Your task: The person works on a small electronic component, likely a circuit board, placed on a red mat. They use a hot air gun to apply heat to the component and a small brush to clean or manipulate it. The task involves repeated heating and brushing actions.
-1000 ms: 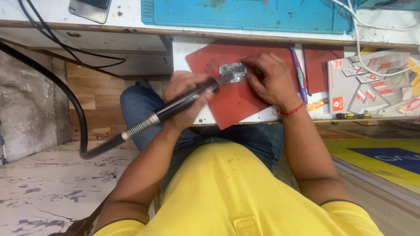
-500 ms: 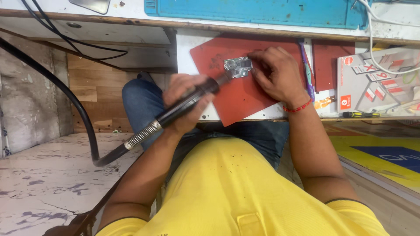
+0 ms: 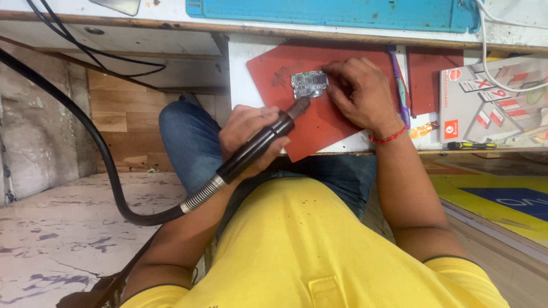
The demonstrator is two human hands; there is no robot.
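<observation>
My left hand (image 3: 248, 137) grips a black rotary handpiece (image 3: 260, 145) with a flexible metal-sprung hose; its tip sits just below a small circuit board (image 3: 308, 84). The board lies flat on a red mat (image 3: 325, 122) on a pull-out white shelf. My right hand (image 3: 357, 94) rests on the mat with its fingertips pressing the board's right edge. A red thread band is on that wrist.
A purple pen-like tool (image 3: 399, 88) lies right of my hand, beside a second red mat (image 3: 434, 77). A printed box (image 3: 491, 102) and a yellow-black screwdriver (image 3: 471, 146) sit at the right. A blue mat (image 3: 337, 11) covers the bench above. A thick black hose (image 3: 97, 148) loops left.
The handpiece tip has drawn back from the board's top to just below it, uncovering the board. My right hand stays on the board's edge.
</observation>
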